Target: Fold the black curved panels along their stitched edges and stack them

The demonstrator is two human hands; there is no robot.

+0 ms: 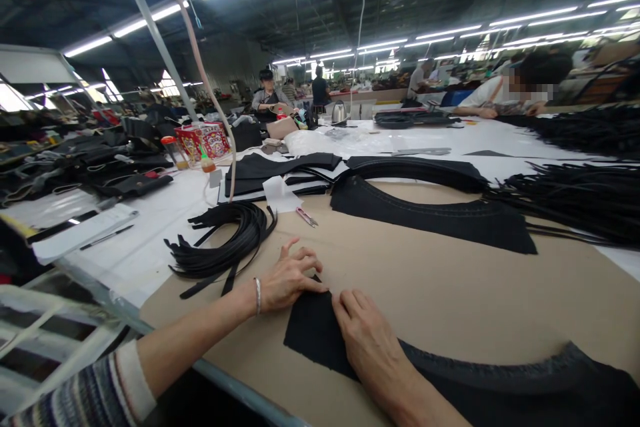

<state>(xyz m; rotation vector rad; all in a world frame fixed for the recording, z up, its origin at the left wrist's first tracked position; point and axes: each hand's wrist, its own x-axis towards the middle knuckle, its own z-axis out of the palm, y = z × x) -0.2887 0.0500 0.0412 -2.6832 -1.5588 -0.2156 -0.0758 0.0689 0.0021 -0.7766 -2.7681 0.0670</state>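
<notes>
A long black fabric piece [495,383] with a curved, stitched-looking edge lies across the brown board in front of me. My left hand [293,280] is at its far left corner, the thumb pressed on the fabric and the other fingers bent above, the index finger raised. Close beside it, my right hand [365,330] rests on the same piece, fingers together and curled at the upper edge; the fingertips are partly hidden. Beyond my hands lie a similar curved black piece [430,213] and small thread snips [307,217] with pinkish handles.
A coiled bundle of black strips [230,240] lies left on the brown board [565,300]. Stacked black pieces [280,170] and a white paper scrap [281,195] sit behind. More black strips [575,193] heap at right. A hanging cable [207,80] drops at left. A co-worker [520,87] leans over the far side.
</notes>
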